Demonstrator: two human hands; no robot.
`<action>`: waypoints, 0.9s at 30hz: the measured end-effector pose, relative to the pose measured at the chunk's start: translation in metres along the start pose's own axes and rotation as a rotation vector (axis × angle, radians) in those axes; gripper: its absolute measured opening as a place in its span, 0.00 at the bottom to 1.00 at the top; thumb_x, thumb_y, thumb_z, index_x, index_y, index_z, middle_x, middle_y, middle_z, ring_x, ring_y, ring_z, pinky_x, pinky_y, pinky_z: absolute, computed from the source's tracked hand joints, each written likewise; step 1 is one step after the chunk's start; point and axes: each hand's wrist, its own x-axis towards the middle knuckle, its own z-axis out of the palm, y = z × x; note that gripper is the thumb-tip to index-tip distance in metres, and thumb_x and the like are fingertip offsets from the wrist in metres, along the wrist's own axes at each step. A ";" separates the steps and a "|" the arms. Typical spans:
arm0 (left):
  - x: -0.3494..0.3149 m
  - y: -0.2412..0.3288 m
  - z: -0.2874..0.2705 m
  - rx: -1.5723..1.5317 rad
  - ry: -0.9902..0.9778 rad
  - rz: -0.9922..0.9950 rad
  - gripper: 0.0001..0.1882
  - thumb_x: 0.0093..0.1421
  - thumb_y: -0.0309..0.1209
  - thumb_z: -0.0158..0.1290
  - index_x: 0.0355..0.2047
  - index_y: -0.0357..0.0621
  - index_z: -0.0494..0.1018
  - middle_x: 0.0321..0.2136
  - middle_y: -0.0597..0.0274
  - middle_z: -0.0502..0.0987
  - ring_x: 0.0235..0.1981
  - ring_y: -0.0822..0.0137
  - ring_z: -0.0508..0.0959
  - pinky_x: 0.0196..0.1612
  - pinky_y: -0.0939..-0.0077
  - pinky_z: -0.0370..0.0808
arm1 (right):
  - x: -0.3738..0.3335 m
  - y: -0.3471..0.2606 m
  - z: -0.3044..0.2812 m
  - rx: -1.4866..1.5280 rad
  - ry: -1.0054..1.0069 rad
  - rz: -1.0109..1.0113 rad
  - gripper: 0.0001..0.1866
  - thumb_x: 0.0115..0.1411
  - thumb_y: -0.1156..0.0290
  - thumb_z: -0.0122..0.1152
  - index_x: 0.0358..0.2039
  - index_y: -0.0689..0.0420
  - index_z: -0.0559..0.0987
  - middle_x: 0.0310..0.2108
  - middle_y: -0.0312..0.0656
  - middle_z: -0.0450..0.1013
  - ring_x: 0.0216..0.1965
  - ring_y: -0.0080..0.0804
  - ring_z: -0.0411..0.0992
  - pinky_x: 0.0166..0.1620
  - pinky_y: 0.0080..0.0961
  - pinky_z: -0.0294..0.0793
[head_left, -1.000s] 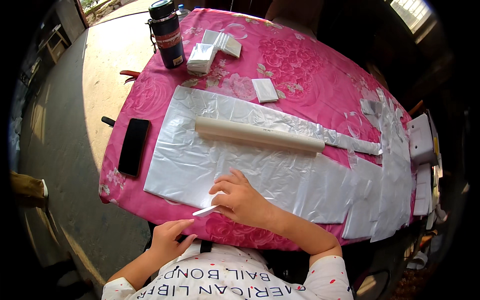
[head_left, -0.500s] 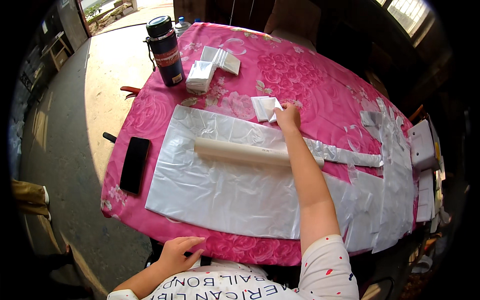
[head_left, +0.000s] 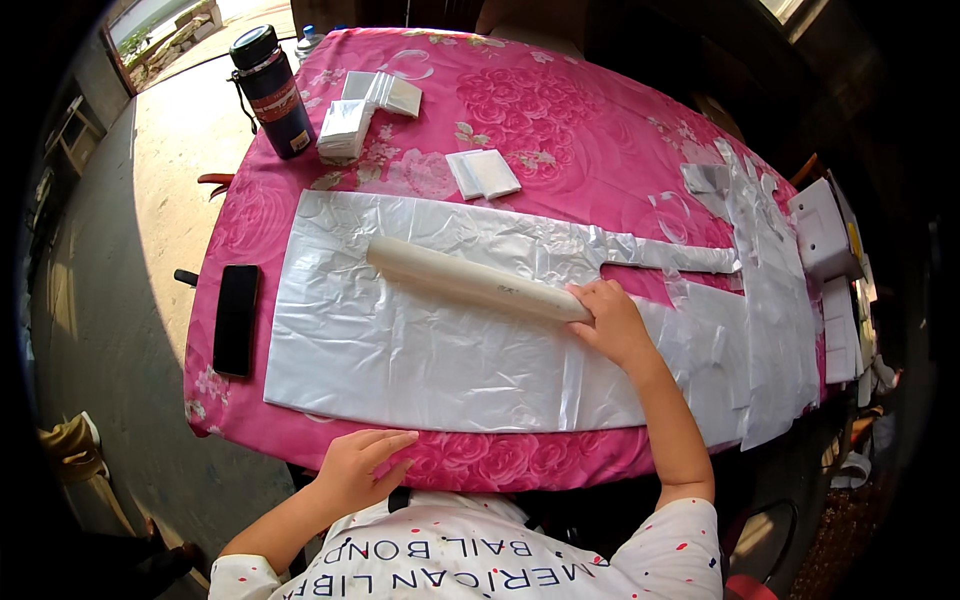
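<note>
A pale cream tube [head_left: 470, 281] lies at a slant across a flat stack of white plastic bags [head_left: 400, 365] with handle strips at the right. My right hand [head_left: 612, 322] is closed round the tube's right end. Down at the near table edge, my left hand [head_left: 362, 466] rests with its fingers stretched out and nothing in them. Beyond the bags lie two folded white plastic squares [head_left: 492, 173], partly overlapping. Farther left stand more folded white plastic squares [head_left: 345, 128], piled up.
A pink flowered cloth [head_left: 590, 110] covers the table. A dark thermos flask [head_left: 275, 100] stands at the far left, and a black phone [head_left: 236, 320] lies near the left edge. White boxes [head_left: 825, 230] are at the right. A person's leg [head_left: 75, 450] shows at left.
My right hand has let go of a folded square beside the other one and come back to the tube's right end. The tube now slants more. My left hand has barely moved.
</note>
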 end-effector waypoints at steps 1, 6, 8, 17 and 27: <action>0.009 0.002 0.002 0.022 -0.018 0.031 0.19 0.47 0.27 0.58 0.42 0.42 0.73 0.33 0.57 0.78 0.31 0.58 0.78 0.31 0.70 0.76 | -0.018 -0.010 -0.001 0.025 -0.023 0.074 0.32 0.44 0.61 0.68 0.51 0.59 0.71 0.37 0.45 0.70 0.38 0.41 0.69 0.43 0.33 0.70; 0.058 0.018 0.032 0.123 -0.231 0.115 0.29 0.49 0.32 0.58 0.52 0.43 0.65 0.51 0.51 0.67 0.47 0.53 0.71 0.46 0.65 0.71 | -0.105 -0.076 0.009 0.250 -0.077 0.393 0.34 0.50 0.59 0.64 0.54 0.64 0.66 0.35 0.49 0.67 0.37 0.42 0.69 0.41 0.32 0.70; 0.080 0.020 0.056 0.172 -0.240 0.144 0.34 0.50 0.37 0.58 0.56 0.44 0.60 0.57 0.46 0.58 0.54 0.48 0.64 0.53 0.62 0.65 | -0.115 -0.093 0.014 0.433 -0.048 0.451 0.33 0.54 0.57 0.61 0.55 0.65 0.66 0.39 0.51 0.66 0.40 0.44 0.68 0.44 0.32 0.69; 0.136 0.026 0.132 0.347 -0.215 0.309 0.44 0.51 0.55 0.51 0.62 0.46 0.52 0.62 0.34 0.40 0.64 0.37 0.42 0.62 0.47 0.45 | -0.131 0.028 0.028 0.017 0.031 0.157 0.31 0.58 0.55 0.51 0.59 0.56 0.61 0.63 0.48 0.51 0.64 0.46 0.48 0.63 0.38 0.49; 0.132 0.052 0.160 0.350 -0.168 0.172 0.42 0.49 0.49 0.53 0.58 0.36 0.55 0.63 0.37 0.42 0.65 0.42 0.42 0.62 0.45 0.43 | -0.216 0.194 0.001 -0.148 0.258 0.783 0.25 0.62 0.62 0.45 0.57 0.61 0.64 0.60 0.52 0.57 0.61 0.47 0.55 0.62 0.35 0.52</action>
